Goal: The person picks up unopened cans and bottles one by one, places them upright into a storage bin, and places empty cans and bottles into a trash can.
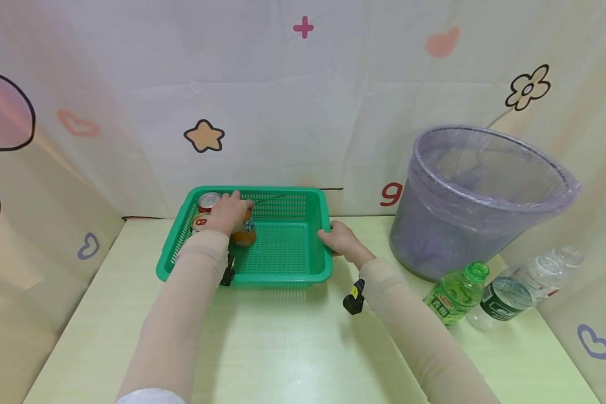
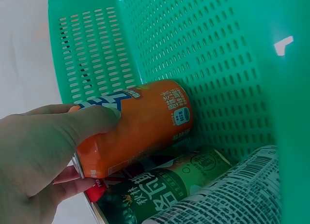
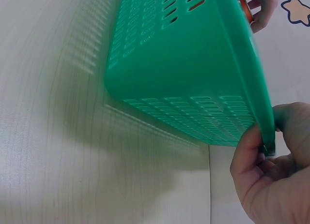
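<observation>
My left hand (image 1: pixel 228 213) grips an orange soda can (image 2: pixel 145 122) inside the green plastic basket (image 1: pixel 283 278), thumb on one side and fingers round the other. Close under it in the left wrist view lie a green can (image 2: pixel 160 190), a red can partly hidden behind the orange one, and a can with a dark-and-white pattern (image 2: pixel 237 190). The head view shows a silver can top (image 1: pixel 209 199) at the basket's left end. My right hand (image 1: pixel 344 242) pinches the rim at the basket's right end, thumb over the edge and fingers curled beneath (image 3: pixel 249 156).
A purple mesh bin (image 1: pixel 434 235) lined with a clear bag stands at the back right. In front of it are a green bottle (image 1: pixel 451 297) and clear plastic bottles (image 1: pixel 505 297). A patterned curtain (image 1: pixel 283 112) hangs behind the pale table (image 1: pixel 288 348).
</observation>
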`<state>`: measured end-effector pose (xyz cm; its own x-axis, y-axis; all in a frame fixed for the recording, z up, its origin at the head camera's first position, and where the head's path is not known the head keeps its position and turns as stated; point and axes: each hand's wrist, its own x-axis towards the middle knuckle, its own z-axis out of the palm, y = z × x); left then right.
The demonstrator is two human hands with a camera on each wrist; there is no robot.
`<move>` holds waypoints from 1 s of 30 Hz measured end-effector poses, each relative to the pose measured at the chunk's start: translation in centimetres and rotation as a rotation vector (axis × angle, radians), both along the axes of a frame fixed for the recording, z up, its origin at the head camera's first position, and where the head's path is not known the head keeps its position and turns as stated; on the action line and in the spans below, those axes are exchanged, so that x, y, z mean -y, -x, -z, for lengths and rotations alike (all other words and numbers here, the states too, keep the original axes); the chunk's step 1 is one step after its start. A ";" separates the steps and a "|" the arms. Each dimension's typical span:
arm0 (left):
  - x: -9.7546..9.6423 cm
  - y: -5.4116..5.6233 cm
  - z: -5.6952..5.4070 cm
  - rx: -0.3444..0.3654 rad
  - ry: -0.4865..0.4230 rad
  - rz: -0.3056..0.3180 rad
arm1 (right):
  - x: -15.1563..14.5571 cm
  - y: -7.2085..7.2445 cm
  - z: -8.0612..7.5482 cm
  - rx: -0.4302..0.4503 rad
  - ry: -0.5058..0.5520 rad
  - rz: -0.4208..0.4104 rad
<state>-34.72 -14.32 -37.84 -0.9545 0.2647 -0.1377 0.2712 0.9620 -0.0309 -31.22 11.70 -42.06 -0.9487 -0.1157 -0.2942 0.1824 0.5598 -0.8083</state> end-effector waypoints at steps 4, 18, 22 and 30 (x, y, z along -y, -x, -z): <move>0.0 0.3 0.2 0.001 -0.006 -0.011 | 0.0 -0.1 0.0 -0.002 0.025 -0.006; -0.3 1.4 0.5 -0.052 0.001 -0.021 | -0.2 0.1 0.3 0.003 0.030 0.006; -0.4 1.7 0.6 -0.052 -0.008 -0.028 | -0.3 0.1 0.4 0.012 0.035 0.010; -0.3 2.1 0.7 -0.048 -0.007 -0.037 | -0.2 0.1 0.2 0.015 0.027 0.015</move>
<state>-36.80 -13.99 -38.57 -0.9692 0.2296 -0.0894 0.2335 0.9717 -0.0359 -31.32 11.93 -42.27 -0.9458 -0.1096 -0.3058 0.2033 0.5346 -0.8203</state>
